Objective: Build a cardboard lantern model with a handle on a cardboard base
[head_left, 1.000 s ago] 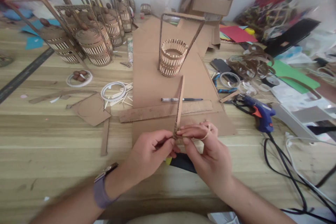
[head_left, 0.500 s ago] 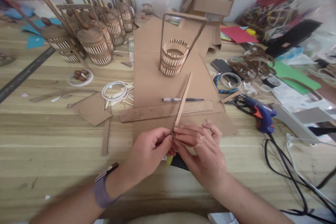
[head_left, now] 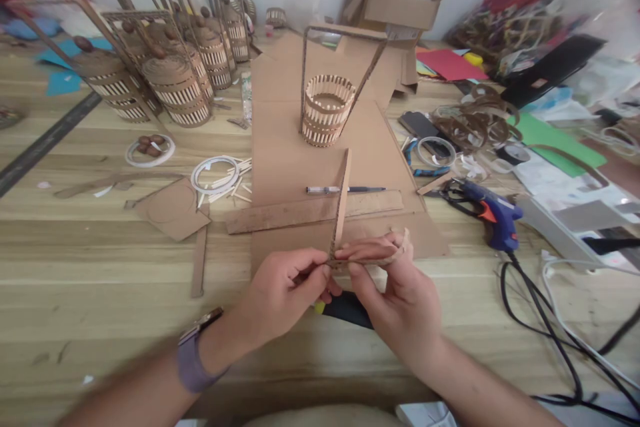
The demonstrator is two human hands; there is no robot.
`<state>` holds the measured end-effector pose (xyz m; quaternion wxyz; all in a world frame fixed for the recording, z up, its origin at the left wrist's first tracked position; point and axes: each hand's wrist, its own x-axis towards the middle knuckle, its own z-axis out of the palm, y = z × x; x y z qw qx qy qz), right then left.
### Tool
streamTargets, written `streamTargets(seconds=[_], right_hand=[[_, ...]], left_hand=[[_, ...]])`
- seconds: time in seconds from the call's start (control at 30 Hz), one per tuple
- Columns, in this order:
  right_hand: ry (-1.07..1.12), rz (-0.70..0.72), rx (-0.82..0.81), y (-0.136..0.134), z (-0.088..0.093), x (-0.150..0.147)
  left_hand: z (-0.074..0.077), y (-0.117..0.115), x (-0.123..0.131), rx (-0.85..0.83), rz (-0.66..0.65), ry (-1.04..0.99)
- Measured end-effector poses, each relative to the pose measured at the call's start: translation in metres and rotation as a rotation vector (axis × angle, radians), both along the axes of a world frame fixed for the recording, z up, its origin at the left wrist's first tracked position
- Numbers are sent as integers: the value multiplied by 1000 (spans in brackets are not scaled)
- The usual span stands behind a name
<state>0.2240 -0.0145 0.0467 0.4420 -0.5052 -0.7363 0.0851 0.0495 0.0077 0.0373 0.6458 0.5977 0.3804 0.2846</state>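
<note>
A narrow cardboard strip (head_left: pixel 342 203) points away from me, its near end pinched in the fingers of my left hand (head_left: pixel 293 283). My right hand (head_left: pixel 400 293) is closed on the same strip's bent part, which runs to the right between thumb and fingers; a thin torn paper layer curls up by its fingers. Beneath the hands lies a black and yellow tool (head_left: pixel 347 309), mostly hidden. Beyond the strip stands a small round basket (head_left: pixel 327 110) of pale sticks and cardboard bands, with a tall square handle. A pen (head_left: pixel 367 189) lies across under the strip.
A flat cardboard sheet (head_left: pixel 280 167) covers the table's middle, with a long cardboard piece (head_left: pixel 270 212) on it. Several lidded baskets (head_left: pixel 175 90) stand at the back left. At right lie a blue glue gun (head_left: pixel 493 210) with its cable, a tape roll (head_left: pixel 436 152) and coiled strips (head_left: pixel 470 120).
The strip's near part is now bent sideways to the right, and my right hand has moved slightly right along it. The strip's far end has swung a little left.
</note>
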Motion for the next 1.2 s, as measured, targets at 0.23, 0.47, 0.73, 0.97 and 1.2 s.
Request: streamTargets(seconds=[0.23, 0.47, 0.73, 0.97, 1.2], right_hand=[[19, 15, -34, 1, -4, 1], [-47, 66, 4, 2, -8, -2], [-77, 71, 58, -1, -11, -8], [-104, 102, 43, -1, -12, -7], [-33, 96, 28, 0, -11, -8]], left_hand=[[1, 4, 1, -195, 38, -103], [3, 8, 6, -472, 116, -263], [2, 10, 7, -598, 150, -292], [1, 9, 9, -577, 194, -241], [3, 6, 7, -522, 163, -177]])
